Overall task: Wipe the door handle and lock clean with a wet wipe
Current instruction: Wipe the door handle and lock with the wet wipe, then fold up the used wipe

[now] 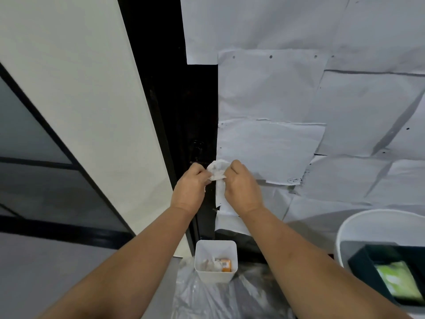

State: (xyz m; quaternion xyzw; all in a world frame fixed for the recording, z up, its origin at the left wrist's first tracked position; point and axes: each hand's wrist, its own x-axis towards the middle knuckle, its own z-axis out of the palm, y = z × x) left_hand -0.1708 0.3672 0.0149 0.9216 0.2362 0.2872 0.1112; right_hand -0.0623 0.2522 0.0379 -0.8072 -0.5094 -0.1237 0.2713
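Note:
A crumpled white wet wipe (216, 171) is held between both hands in front of the black door. My left hand (189, 186) pinches its left side and my right hand (242, 184) grips its right side, fingers curled. The black door handle (195, 162) pokes out just left of my left hand's knuckles. The lock (197, 146) sits above it, dark and hard to make out against the black door (179, 111). Part of the handle is hidden behind my hands and the wipe.
White paper sheets (276, 100) cover the door's right side. A small white bin (215, 261) holding used wipes and an orange packet stands on the floor below my hands, on clear plastic. A white tub (345, 233) with a dark box stands at lower right.

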